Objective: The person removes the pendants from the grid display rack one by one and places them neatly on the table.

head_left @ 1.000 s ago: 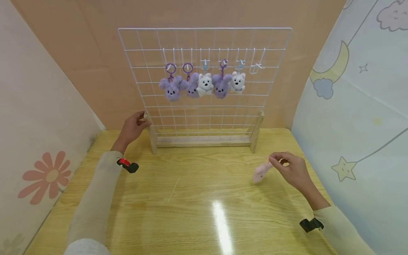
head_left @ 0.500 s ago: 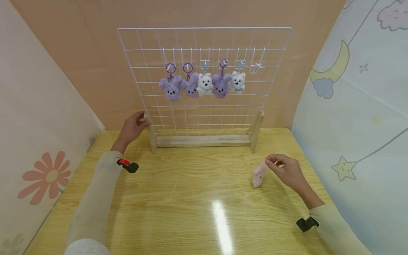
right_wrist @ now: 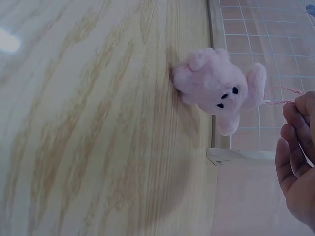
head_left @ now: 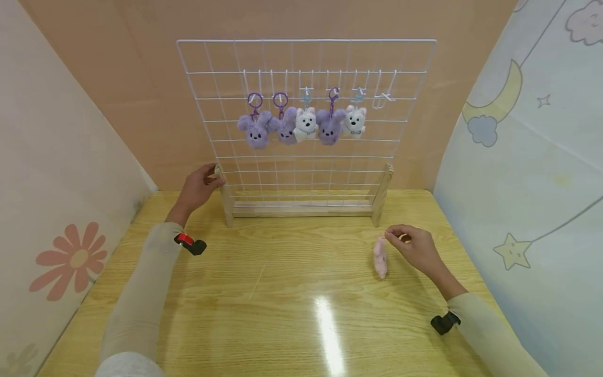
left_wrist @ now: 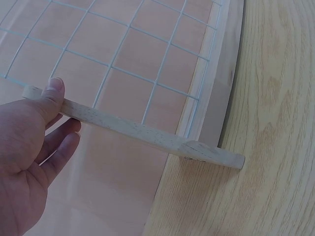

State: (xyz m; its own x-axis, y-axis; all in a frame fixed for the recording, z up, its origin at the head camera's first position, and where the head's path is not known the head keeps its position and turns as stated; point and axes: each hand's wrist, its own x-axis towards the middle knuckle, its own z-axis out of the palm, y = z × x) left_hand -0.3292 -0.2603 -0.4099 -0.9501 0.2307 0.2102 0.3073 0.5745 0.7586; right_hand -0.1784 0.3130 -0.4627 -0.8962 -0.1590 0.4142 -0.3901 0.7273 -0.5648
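Note:
My left hand (head_left: 198, 187) grips the top of the rack's left wooden upright (left_wrist: 128, 127) between thumb and fingers. On the right, my right hand (head_left: 414, 246) pinches the thin pink cord (right_wrist: 283, 102) of a pink plush keychain (right_wrist: 216, 83). The plush hangs below the fingertips, low over the table, seen edge-on in the head view; whether it touches the wood I cannot tell. White wire grid rack (head_left: 301, 156) stands at the back, and from its hooks hang purple plush keychains (head_left: 256, 131) and white dog plush keychains (head_left: 306, 124).
A white hook (head_left: 382, 99) at the right end of the row bears no keychain. Wood-grain table (head_left: 264, 314) runs under everything. The right upright (head_left: 382, 196) of the rack stands near my right hand. Patterned walls (head_left: 527, 157) rise at both sides.
My right hand has moved a little to the left, and the pink plush has swung from slanted to hanging nearly straight down. The left hand stays on the upright.

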